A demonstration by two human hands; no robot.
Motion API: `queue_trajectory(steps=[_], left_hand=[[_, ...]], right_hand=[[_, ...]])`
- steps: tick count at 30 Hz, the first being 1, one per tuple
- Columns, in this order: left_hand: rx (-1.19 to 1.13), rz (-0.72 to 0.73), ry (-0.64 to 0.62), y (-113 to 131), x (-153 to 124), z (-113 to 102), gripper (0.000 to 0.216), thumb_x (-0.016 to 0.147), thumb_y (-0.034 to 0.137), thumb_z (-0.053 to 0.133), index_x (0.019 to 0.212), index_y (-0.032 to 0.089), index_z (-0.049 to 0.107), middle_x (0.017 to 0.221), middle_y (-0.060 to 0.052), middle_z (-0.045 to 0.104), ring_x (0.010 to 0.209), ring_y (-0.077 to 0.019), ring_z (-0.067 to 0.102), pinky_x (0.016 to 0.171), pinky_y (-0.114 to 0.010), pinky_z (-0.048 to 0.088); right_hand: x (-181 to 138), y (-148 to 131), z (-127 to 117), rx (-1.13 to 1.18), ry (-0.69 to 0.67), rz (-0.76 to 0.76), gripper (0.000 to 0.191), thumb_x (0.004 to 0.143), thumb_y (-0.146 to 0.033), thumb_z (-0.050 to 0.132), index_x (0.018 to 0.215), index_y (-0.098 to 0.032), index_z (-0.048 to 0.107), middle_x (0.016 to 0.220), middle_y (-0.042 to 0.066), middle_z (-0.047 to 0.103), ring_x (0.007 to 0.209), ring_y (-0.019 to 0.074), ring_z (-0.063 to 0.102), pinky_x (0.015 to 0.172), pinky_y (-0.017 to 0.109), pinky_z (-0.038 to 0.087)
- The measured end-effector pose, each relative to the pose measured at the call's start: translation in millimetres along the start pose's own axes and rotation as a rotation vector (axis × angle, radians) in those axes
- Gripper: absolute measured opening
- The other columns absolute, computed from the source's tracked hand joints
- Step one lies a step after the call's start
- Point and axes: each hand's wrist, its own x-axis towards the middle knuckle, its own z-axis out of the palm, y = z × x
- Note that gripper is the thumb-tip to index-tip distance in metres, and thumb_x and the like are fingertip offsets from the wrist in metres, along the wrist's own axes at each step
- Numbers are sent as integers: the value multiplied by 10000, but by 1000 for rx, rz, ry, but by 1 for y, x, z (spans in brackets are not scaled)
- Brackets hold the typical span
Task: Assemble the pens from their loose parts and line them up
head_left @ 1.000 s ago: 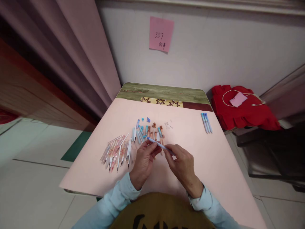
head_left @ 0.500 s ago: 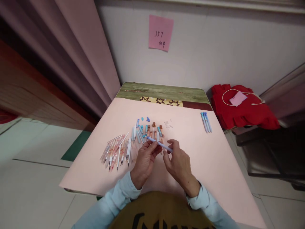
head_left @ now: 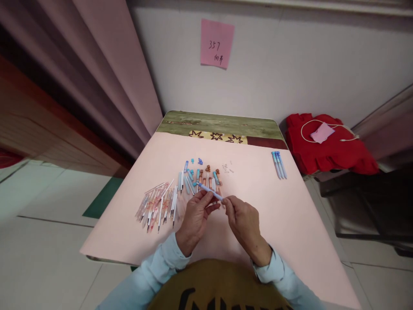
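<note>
A light-blue pen (head_left: pixel 209 191) slants across between my two hands above the table. My left hand (head_left: pixel 196 217) pinches its barrel between thumb and fingers. At the pen's lower right end, my right hand (head_left: pixel 243 221) has its fingers closed round the tip. Just beyond lie loose pen parts: blue and brown barrels, white refills (head_left: pixel 174 200), small blue caps (head_left: pixel 200 161) and brown figure-shaped tops (head_left: pixel 208 168). Several clear and pinkish pen tubes (head_left: pixel 151 206) are heaped to the left. Tiny springs or clear bits (head_left: pixel 226 168) sit behind.
Three whole blue pens (head_left: pixel 279 165) lie side by side at the table's right. The pink-covered table (head_left: pixel 290 241) meets a wall bearing a pink note (head_left: pixel 217 44). A red cloth (head_left: pixel 329 150) with a white cable is off to the right, and a curtain (head_left: pixel 129 64) hangs left.
My right hand's fingers have closed onto the pen's lower end, where they were more spread before. The left hand keeps its grip, and the pen has shifted slightly.
</note>
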Motion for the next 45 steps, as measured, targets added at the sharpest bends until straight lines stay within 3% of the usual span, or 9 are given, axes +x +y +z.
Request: queue_trajectory(steps=[7,11,14,20,25,29,32,39,45], left_hand=[[-67,21,-45,-1,0,5,233,742,302,798,870,136,696,883,-57,726,829,-149,679,753,-253,558],[-73,54,18,4,6,2,235,702,282,827,828,131,698,843,-59,736,789,-138,682,709,-221,553],[-50,63,40,9,9,-2,245,684,283,839,810,125,702,836,-65,740,778,-137,681,679,-209,550],[-22,9,12,9,8,-3,270,682,305,843,826,124,703,857,-75,746,733,-130,679,651,-210,552],[-29,21,-6,8,7,-2,255,698,307,833,813,127,693,842,-65,735,742,-139,683,696,-237,559],[-9,59,35,10,7,-2,259,681,302,841,793,124,691,806,-56,720,725,-135,668,677,-236,551],[11,54,39,10,8,-2,263,680,305,841,802,121,697,815,-61,718,729,-137,663,670,-234,549],[64,16,-41,9,7,-4,234,708,310,822,808,122,725,828,-59,715,708,-127,652,678,-239,540],[117,29,-35,10,5,-3,213,726,313,802,810,128,739,848,-70,725,667,-118,629,629,-230,507]], right_hand=[[-2,-3,4,306,-116,110,430,1023,-432,343,808,-213,644,634,1,647,516,126,559,517,225,328],[-3,-4,5,483,-126,161,244,920,-433,557,985,-201,596,728,-5,673,589,136,591,550,219,397],[-4,0,7,574,-112,198,226,866,-421,636,873,-201,587,724,-4,668,596,129,589,563,219,427],[-7,3,8,668,-174,280,396,936,-536,508,765,-199,627,624,8,653,531,128,585,550,231,453],[-6,1,11,957,-288,421,578,925,-671,403,720,-176,620,504,4,578,429,120,525,459,230,431],[-6,2,14,939,-254,382,449,854,-618,594,893,-172,637,585,-15,599,501,121,545,497,229,447],[-7,4,16,909,-169,367,372,785,-530,721,870,-189,599,608,-37,587,524,115,540,503,220,442],[-9,4,12,974,-181,381,452,909,-598,527,775,-175,612,588,6,630,475,112,557,503,230,467],[-10,0,12,1079,-274,475,565,889,-682,474,747,-157,627,490,3,580,402,106,513,423,215,428]])
